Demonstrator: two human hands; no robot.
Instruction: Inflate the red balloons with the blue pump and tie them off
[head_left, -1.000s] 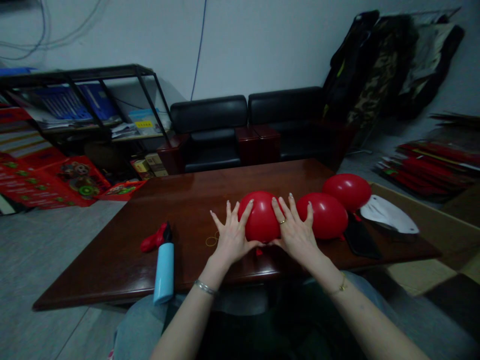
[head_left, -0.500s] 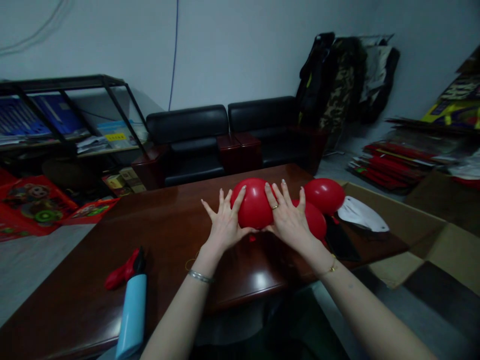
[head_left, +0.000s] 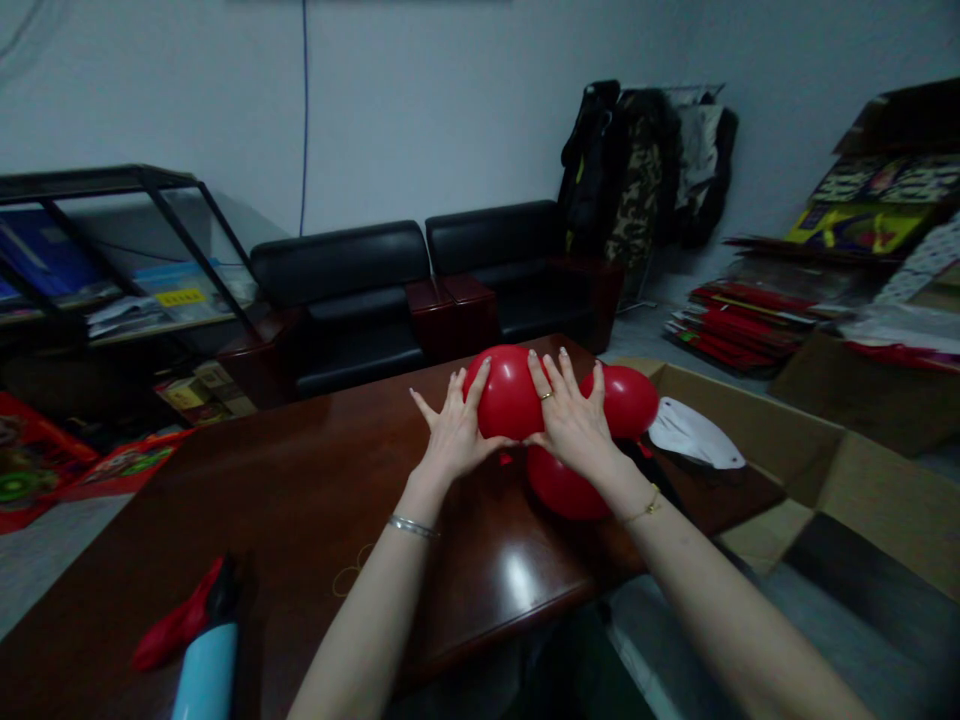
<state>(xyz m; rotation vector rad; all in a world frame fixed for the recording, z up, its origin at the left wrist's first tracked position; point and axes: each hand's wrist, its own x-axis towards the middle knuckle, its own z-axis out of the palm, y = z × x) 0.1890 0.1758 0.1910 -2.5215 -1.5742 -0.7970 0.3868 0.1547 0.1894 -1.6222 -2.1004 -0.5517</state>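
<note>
A round, inflated red balloon (head_left: 508,392) is held above the wooden table (head_left: 285,480) between my two hands, its knot hanging below. My left hand (head_left: 454,430) presses its left side, fingers spread and thumb underneath. From the right, my right hand (head_left: 570,415) presses the other side, a ring on one finger, its thumb tip close to the left thumb. Beneath the right hand and wrist rests a second red balloon (head_left: 559,485), partly covered. A third red balloon (head_left: 630,400) lies just beyond that hand.
At the table's left front lie a light blue pump (head_left: 206,675) with a black nozzle and a limp red balloon (head_left: 176,625). A thin loop of string (head_left: 346,580) is nearby. Right are a white mask (head_left: 696,434) and an open cardboard box (head_left: 862,490). Black sofas (head_left: 345,265) stand behind.
The view has turned to the right. The second balloon has shifted from behind my right hand to nearer the table's front edge, under the wrist. Both hands keep the same balloon between them.
</note>
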